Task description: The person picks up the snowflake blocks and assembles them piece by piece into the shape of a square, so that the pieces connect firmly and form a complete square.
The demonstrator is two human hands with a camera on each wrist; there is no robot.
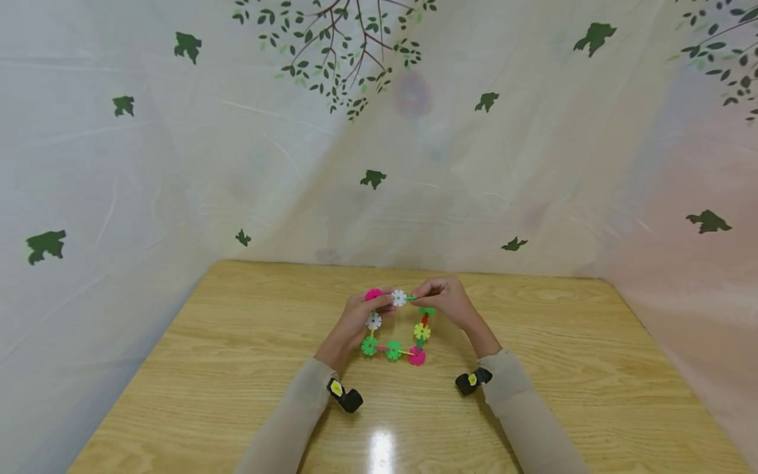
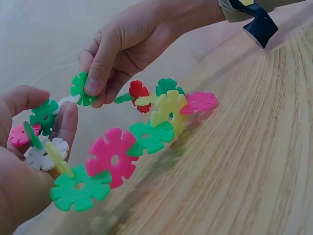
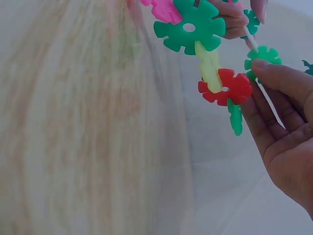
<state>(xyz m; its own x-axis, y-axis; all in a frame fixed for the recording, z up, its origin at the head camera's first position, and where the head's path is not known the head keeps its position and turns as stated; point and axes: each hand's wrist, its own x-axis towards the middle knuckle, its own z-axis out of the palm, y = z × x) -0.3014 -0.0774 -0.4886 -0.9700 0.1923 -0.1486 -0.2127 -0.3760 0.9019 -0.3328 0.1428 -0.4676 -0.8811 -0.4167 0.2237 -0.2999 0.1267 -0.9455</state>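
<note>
A chain of flower-shaped plastic discs, slotted together edge to edge, bends into a rough square between the two hands. My left hand (image 1: 355, 316) holds its upper left corner, near a pink disc (image 1: 374, 293) and a white disc (image 1: 399, 298). Between thumb and fingers, my right hand (image 1: 450, 299) pinches a green disc (image 2: 77, 87) that joins onto that white one. The chain's other end, a green disc (image 3: 235, 117) on a red disc (image 3: 227, 90), hangs beside the right fingers. A pink disc (image 1: 417, 356) forms the lower right corner.
Beneath the hands is a wooden table (image 1: 237, 368). Behind it hangs a pale cloth (image 1: 296, 197) printed with leaves and birds. Each wrist carries a small black camera, one on the left wrist (image 1: 352, 400) and one on the right wrist (image 1: 466, 384).
</note>
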